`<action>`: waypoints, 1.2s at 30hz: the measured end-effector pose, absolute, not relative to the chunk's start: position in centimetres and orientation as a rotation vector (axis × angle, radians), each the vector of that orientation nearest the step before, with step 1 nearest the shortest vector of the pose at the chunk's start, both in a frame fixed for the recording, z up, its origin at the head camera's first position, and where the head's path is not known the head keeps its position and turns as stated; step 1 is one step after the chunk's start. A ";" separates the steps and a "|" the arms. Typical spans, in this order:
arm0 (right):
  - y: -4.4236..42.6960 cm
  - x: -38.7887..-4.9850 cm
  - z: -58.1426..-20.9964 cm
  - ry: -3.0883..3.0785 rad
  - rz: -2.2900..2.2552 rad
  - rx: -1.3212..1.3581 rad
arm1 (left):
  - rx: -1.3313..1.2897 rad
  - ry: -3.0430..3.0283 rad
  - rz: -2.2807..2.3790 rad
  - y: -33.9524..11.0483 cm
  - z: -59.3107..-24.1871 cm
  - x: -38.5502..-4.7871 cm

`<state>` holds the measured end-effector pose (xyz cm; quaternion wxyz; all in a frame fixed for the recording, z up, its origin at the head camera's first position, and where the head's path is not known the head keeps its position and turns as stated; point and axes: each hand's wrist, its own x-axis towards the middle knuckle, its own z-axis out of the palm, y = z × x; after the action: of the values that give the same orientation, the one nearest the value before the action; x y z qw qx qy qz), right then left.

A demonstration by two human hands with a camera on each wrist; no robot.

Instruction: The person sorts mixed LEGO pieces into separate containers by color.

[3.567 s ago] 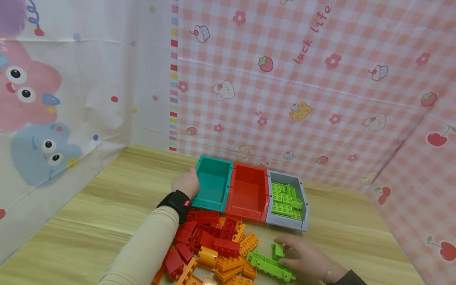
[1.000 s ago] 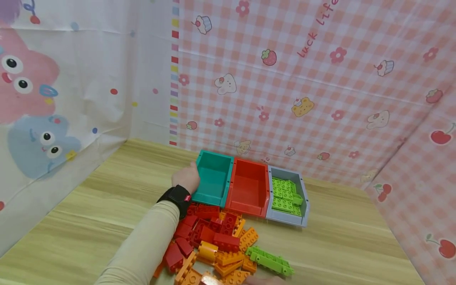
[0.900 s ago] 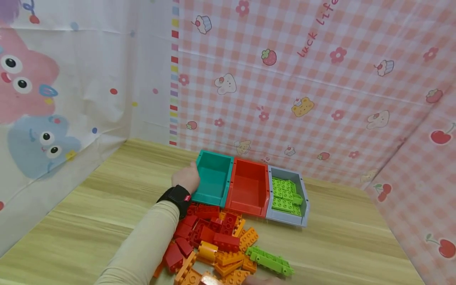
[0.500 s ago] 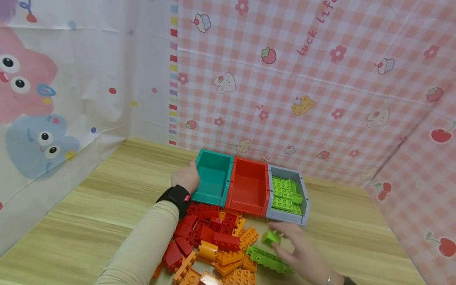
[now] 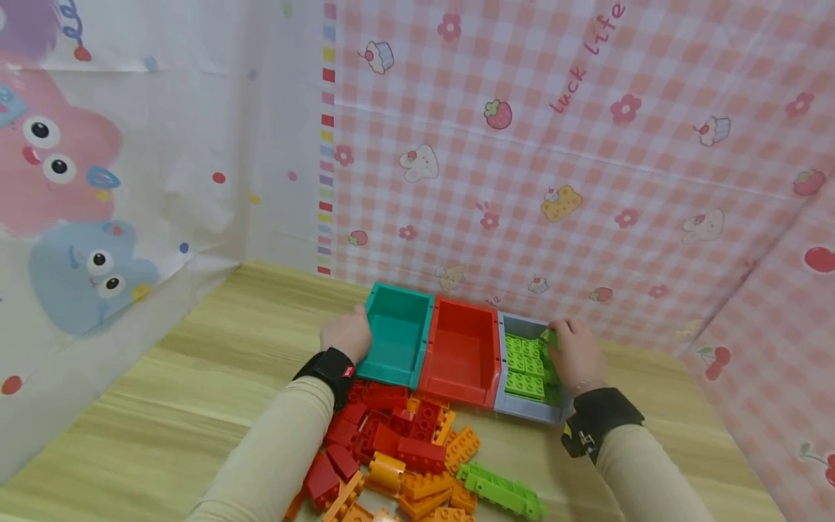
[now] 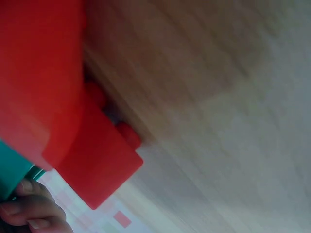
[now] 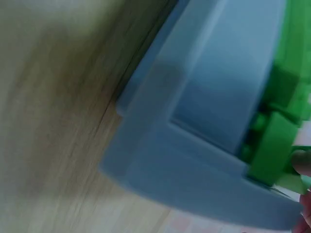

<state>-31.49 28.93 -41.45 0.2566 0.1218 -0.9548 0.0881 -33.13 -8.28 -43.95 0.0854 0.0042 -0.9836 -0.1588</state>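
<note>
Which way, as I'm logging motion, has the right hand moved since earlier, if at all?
Yes, forward. Against the gray bin in the head view, the right hand went from its near side to its right edge.

Two lowercase English words, "luck" (image 5: 567,91) and "life" (image 5: 607,30), are printed in pinkish-red, handwritten-style letters on the pink checked wall cloth (image 5: 522,163); they climb at a slant toward the upper right of the head view. Lower on the same cloth, just above the back rim of the red bin (image 5: 461,348), only the letters "fe" (image 5: 493,303) can be made out. On the black left wristband (image 5: 326,368), a small red tag (image 5: 349,372) bears pale marks too tiny to read.
</note>
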 end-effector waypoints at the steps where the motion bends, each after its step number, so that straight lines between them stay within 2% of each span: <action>1: 29.0 -31.8 -41.7 -2.622 0.199 0.334 | 0.011 -2.930 -0.470 -8.2 -44.2 -33.2; 7: 29.3 -32.2 -42.2 -2.714 0.156 0.392 | 0.013 -2.946 -0.464 -8.5 -44.4 -33.5; 12: 29.0 -30.5 -41.3 -2.725 0.302 0.413 | 0.034 -2.941 -0.497 -8.4 -44.1 -33.4; 15: 27.8 -27.8 -41.1 -2.686 0.423 0.527 | 0.029 -2.934 -0.514 -8.4 -44.0 -33.3; 20: 25.8 -21.4 -42.1 -2.908 0.720 0.945 | 0.016 -2.950 -0.516 -8.3 -44.0 -33.2; 24: 25.2 -18.5 -43.1 -3.281 0.871 0.983 | 0.018 -2.949 -0.529 -8.5 -43.9 -33.1; 29: 25.3 -18.0 -44.2 -3.366 0.909 0.898 | 0.022 -2.930 -0.528 -8.8 -44.2 -33.1; 36: 26.2 -17.9 -44.7 -3.229 0.894 0.963 | 0.004 -2.928 -0.505 -8.4 -44.6 -33.5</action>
<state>-17.88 26.15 -44.71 -0.1716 0.2721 -0.9125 0.2527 -33.49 -8.37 -44.60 0.0852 0.0013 -0.9819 -0.1693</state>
